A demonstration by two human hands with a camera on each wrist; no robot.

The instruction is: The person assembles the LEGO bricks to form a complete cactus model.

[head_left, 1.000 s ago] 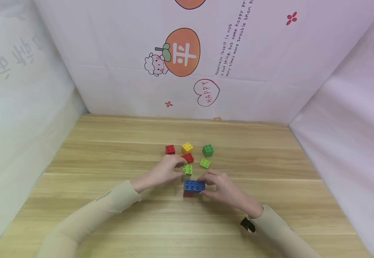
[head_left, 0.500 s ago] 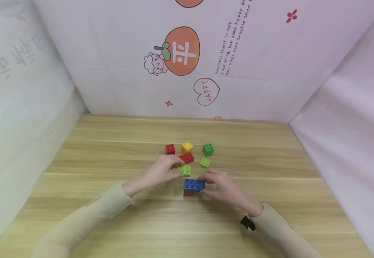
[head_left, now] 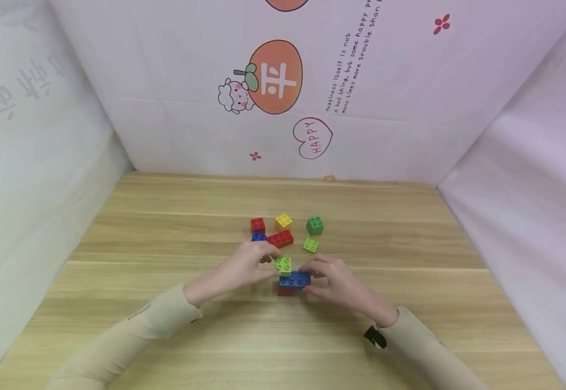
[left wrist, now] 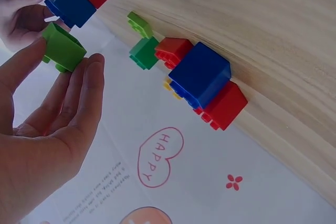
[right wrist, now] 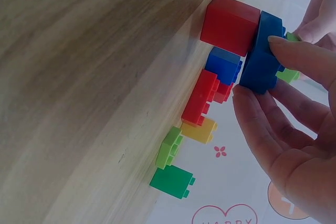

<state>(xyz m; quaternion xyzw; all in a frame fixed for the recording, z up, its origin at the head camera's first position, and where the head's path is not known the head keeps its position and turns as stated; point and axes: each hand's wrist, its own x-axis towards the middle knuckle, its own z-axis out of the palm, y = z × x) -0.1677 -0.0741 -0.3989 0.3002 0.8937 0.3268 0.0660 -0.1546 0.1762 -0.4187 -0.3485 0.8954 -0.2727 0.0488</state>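
Note:
My left hand pinches a light green two-by-two toy brick between thumb and fingertips. In the left wrist view, its hollow underside faces partly toward the camera. The green brick overlaps the left end of a long blue brick in the head view. My right hand grips the right end of that blue brick, thumb on one side and fingers on the other. A red brick sits under the blue brick's left end, resting on the table, so the blue part overhangs to the right.
Behind the hands lie a red brick, a small blue brick, a long red brick, a yellow brick, a dark green brick and a flat light green brick. Printed white cloth stands around the wooden tabletop.
My left hand has brought the light green brick toward me, from behind the blue brick to over its left end. The small blue brick has come into sight. My right hand stays in place.

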